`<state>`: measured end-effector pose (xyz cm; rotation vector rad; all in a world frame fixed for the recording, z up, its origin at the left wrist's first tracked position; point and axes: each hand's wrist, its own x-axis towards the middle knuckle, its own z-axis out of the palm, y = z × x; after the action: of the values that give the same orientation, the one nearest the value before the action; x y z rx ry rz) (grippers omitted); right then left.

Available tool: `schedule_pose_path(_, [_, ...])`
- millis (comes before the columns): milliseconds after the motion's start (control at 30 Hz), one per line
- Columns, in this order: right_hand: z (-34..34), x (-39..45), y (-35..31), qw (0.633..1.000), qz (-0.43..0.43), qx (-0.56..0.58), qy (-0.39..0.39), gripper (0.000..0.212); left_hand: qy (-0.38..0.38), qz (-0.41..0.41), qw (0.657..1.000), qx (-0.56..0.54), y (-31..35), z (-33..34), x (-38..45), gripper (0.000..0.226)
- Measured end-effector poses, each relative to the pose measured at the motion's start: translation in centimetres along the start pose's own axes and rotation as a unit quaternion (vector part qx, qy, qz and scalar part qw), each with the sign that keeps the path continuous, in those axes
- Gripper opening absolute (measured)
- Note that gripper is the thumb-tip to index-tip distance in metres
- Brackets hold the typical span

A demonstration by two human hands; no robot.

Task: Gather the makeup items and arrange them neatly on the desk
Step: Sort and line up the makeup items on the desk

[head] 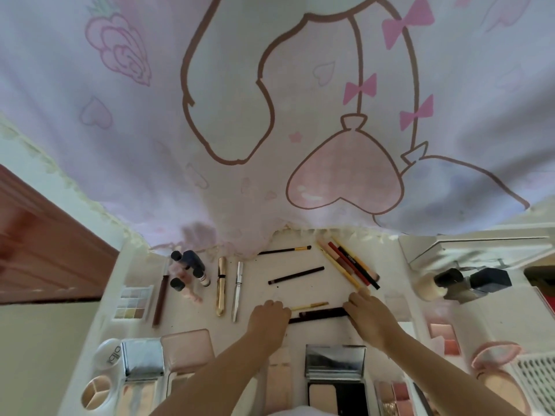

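Observation:
On the white desk (192, 316) my left hand (268, 316) and my right hand (368, 310) hold the two ends of a small bundle of pencils (318, 313), dark ones with a thin yellow pencil (309, 305) on the far side. Both hands have curled fingers around the ends. Beyond them lies a dark pencil (295, 275), a thin brush (285, 250) and a slanted row of several pencils (348, 267). A gold mascara tube (221, 285) and a silver tube (238, 291) lie side by side to the left.
Small bottles (189, 271) stand at the back left beside an eyeshadow palette (133, 301) and a brown pencil (159, 301). Open compacts (335, 376) and palettes line the near edge. A powder brush (432, 285) lies at the right. A printed curtain (270, 115) hangs behind the desk.

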<state>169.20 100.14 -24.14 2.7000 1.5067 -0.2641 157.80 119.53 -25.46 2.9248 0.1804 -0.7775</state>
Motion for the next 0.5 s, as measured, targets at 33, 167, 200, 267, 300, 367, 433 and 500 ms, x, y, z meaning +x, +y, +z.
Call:
schedule_pose_path(33, [0.1,-0.1,0.0,1.000,-0.004,-0.003,-0.002,0.032,0.006,0.005,1.000,0.001,-0.1,0.0,0.0,0.032])
schedule_pose_path(167, [0.0,-0.5,0.2,1.000,-0.003,0.001,0.003,0.029,0.042,0.033,0.999,-0.012,-0.7,-0.3,0.1,0.027])
schedule_pose_path(200, [-0.4,-0.6,0.2,1.000,0.002,0.008,0.011,0.028,0.048,0.041,0.998,-0.022,-0.9,-0.6,0.2,0.025])
schedule_pose_path(267, [-1.0,-0.6,0.5,0.999,0.007,0.033,0.013,0.017,0.064,0.044,0.995,-0.056,-1.6,-1.6,0.1,0.022])
schedule_pose_path(300, [-1.5,-0.4,0.7,0.998,0.014,0.061,0.014,0.008,0.079,0.040,0.993,-0.073,-1.9,-2.2,0.0,0.022])
schedule_pose_path(367, [-2.6,0.1,0.9,0.997,0.034,0.064,0.014,0.018,0.112,0.034,0.988,-0.097,-2.6,-3.6,-0.4,0.021])
schedule_pose_path(433, [-3.6,0.6,0.8,0.996,0.018,0.068,0.048,0.024,0.131,0.041,0.984,-0.115,-3.1,-5.0,-0.8,0.024])
schedule_pose_path(500, [-4.7,1.4,0.2,0.993,-0.007,0.089,0.074,0.025,0.137,0.065,0.980,-0.129,-3.0,-6.4,-0.9,0.027])
